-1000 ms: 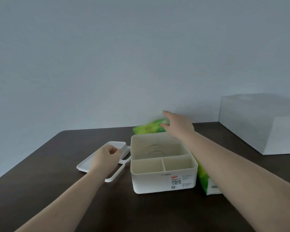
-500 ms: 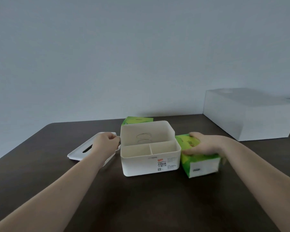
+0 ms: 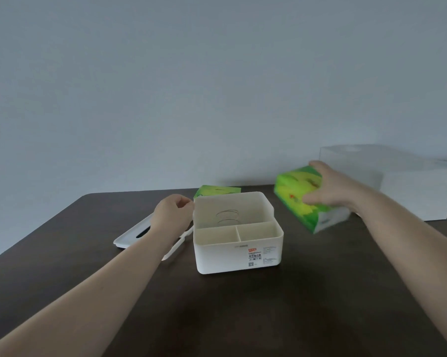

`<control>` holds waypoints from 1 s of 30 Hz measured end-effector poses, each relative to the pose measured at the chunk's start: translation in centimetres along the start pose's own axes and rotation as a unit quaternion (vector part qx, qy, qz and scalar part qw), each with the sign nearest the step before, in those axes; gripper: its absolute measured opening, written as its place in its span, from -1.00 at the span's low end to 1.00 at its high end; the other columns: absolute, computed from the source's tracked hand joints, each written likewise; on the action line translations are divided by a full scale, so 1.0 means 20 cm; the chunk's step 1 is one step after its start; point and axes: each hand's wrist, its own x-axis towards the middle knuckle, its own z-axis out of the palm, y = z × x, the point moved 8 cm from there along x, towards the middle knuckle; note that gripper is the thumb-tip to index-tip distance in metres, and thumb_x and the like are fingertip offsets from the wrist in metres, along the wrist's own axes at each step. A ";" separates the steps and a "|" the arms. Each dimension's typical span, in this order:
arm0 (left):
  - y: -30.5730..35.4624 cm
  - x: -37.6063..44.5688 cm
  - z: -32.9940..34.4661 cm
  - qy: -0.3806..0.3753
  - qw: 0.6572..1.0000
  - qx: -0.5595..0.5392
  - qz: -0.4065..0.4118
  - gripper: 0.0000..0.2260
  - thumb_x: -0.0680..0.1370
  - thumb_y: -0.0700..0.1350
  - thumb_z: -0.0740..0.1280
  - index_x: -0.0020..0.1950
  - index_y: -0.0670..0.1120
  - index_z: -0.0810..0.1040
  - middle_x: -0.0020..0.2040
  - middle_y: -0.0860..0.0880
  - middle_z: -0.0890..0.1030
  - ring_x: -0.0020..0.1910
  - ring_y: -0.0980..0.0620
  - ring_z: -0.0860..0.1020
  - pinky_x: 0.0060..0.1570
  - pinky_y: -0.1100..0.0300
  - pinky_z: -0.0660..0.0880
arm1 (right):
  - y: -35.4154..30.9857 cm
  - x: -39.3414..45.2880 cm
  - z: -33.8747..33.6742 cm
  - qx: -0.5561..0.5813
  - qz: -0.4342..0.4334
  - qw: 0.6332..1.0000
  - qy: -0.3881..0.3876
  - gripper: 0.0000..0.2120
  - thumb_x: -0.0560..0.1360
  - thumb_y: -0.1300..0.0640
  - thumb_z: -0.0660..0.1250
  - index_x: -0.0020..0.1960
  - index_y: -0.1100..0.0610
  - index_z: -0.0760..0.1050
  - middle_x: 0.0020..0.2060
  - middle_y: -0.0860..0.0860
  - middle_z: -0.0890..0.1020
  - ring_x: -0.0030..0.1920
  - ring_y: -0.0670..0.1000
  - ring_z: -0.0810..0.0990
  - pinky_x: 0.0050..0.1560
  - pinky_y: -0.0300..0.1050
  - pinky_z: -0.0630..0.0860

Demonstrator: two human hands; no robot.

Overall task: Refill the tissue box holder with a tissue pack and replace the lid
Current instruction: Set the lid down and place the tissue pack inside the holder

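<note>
My right hand (image 3: 330, 191) gripping the green tissue pack (image 3: 303, 197) aloft, fingers wrapped round it, left hand (image 3: 170, 215) pinching the open holder (image 3: 237, 251) rim, lid (image 3: 134, 231) on table (image 3: 243, 305)

holder (image 3: 236, 253): matt white plastic | tissue pack (image 3: 298, 195): glossy green film | table (image 3: 243, 318): dark wood-grain, matt

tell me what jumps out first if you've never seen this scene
The bright green tissue pack stands out most, tilted and lifted off the table at the right in the right hand. Next is the open white tissue box holder at the centre of the dark table, its big rear compartment empty, with the left hand at its left wall. The lid lies flat to the left, and a second green pack sits behind the holder.
</note>
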 end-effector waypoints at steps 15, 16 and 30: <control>0.04 0.11 0.15 -0.054 0.998 0.003 0.025 -0.82 0.57 -0.02 0.22 -0.18 0.06 0.57 -0.11 0.02 0.59 -0.08 0.02 0.50 0.02 0.13 0.43 | -0.70 0.10 0.51 -0.213 -0.294 0.916 -0.170 -0.12 0.32 0.02 0.46 0.52 -0.19 0.08 0.39 0.01 0.32 0.38 0.11 0.22 0.31 0.18 0.37; 0.03 0.12 0.14 -0.048 0.998 0.010 0.024 -0.83 0.57 -0.03 0.23 -0.12 0.05 0.60 -0.11 0.02 0.60 -0.07 0.02 0.51 0.03 0.13 0.45 | -0.70 0.10 0.52 -0.209 -0.299 0.915 -0.171 -0.14 0.32 0.02 0.46 0.51 -0.19 0.12 0.39 0.00 0.32 0.38 0.11 0.22 0.33 0.18 0.35; 0.03 0.11 0.20 -0.042 0.988 0.137 0.059 -0.80 0.48 -0.09 0.33 -0.34 0.11 0.55 -0.24 0.08 0.62 -0.04 0.00 0.61 0.04 0.08 0.56 | -0.53 0.11 0.61 -0.137 -0.270 0.932 -0.197 -0.35 0.44 0.05 0.38 0.49 -0.06 0.26 0.46 -0.07 0.35 0.45 -0.02 0.30 0.43 -0.08 0.27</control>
